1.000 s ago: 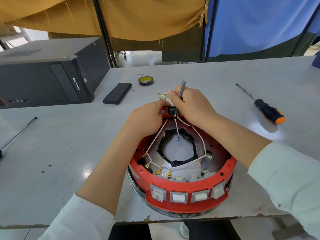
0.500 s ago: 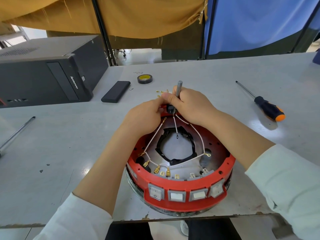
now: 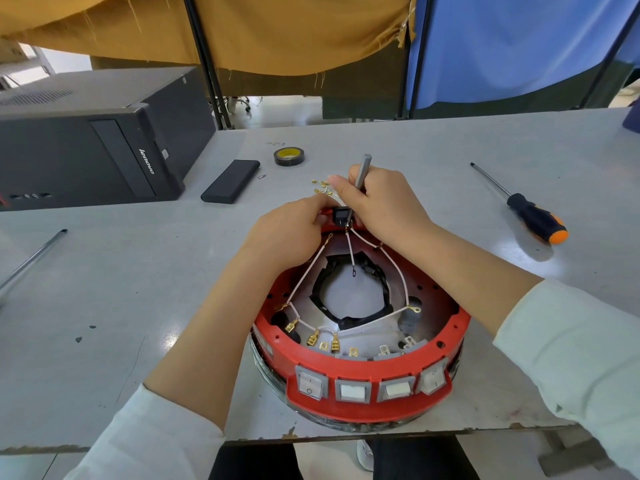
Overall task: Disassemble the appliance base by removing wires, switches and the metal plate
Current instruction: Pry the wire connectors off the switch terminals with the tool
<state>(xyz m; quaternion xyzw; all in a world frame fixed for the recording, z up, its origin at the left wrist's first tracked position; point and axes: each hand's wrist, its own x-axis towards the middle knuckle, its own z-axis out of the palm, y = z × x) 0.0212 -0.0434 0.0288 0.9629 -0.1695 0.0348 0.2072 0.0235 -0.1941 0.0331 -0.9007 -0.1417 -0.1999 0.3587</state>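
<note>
A round red appliance base [image 3: 363, 372] sits at the table's near edge, with several white rocker switches [image 3: 353, 391] along its front rim. Inside lie a metal plate [image 3: 408, 292] with a black-edged hole and white wires [image 3: 398, 271] ending in brass terminals. At the far rim sits a small black component [image 3: 340, 215] from which the wires hang. My left hand [image 3: 291, 233] grips the far rim beside that component. My right hand [image 3: 381, 202] holds a thin grey metal tool [image 3: 362, 171], its tip down at the black component.
An orange-and-black screwdriver [image 3: 533, 218] lies to the right. Loose brass terminals [image 3: 322, 187], a tape roll [image 3: 288, 156], a flat black case [image 3: 231, 186] and a black computer tower [image 3: 86, 150] stand behind. A metal rod [image 3: 31, 261] lies at the far left.
Both hands stay at the far rim; the right hand has lifted slightly, showing more of the black component and the tool's tip. The base has not moved.
</note>
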